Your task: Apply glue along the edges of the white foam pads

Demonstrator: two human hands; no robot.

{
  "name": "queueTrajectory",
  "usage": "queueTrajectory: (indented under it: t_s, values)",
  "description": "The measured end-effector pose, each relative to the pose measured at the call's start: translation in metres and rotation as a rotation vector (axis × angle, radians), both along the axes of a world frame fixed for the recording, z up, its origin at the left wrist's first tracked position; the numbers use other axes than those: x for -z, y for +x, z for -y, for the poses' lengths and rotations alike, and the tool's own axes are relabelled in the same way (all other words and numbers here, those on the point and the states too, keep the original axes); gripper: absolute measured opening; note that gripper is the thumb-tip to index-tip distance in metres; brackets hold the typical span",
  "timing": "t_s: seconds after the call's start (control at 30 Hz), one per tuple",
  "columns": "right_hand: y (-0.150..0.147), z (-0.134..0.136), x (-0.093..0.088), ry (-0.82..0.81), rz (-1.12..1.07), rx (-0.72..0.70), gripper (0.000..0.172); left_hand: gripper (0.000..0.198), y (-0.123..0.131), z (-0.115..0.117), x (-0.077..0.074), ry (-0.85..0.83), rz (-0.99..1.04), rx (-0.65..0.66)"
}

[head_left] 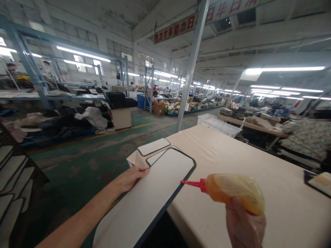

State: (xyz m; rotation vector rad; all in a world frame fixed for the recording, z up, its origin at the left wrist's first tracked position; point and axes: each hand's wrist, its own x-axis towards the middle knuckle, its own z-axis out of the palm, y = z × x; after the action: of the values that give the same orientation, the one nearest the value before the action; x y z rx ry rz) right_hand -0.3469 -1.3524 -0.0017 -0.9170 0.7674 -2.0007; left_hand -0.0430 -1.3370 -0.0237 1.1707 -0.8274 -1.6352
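Observation:
My left hand grips the near-left edge of a long white panel with rounded corners and a dark border. The thumb lies on top, and the fingers underneath are hidden. My right hand is wrapped round a glue bottle, a soft yellowish squeeze bottle with amber liquid. Its red nozzle points left, with the tip at the panel's dark right edge. Whether the tip touches the edge I cannot tell. Beyond the held panel, two smaller dark-edged white panels lie on the table, the farther panel nearest its corner.
The table has a beige cover. At its far end stands a white plastic crate. Another dark-edged piece lies at the right. Several similar panels sit on a rack at left. A person in a patterned top is at right.

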Motion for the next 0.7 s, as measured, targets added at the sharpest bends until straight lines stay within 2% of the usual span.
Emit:
queueTrajectory:
  t_s: [0.37, 0.7]
  values:
    - [0.024, -0.001, 0.005, 0.04, -0.074, 0.033, 0.033, 0.043, 0.012, 0.01, 0.004, 0.019, -0.044, -0.06]
    - [0.039, -0.003, 0.007, 0.109, -0.035, -0.024, 0.035, 0.045, 0.021, 0.032, 0.009, 0.013, -0.08, -0.114]
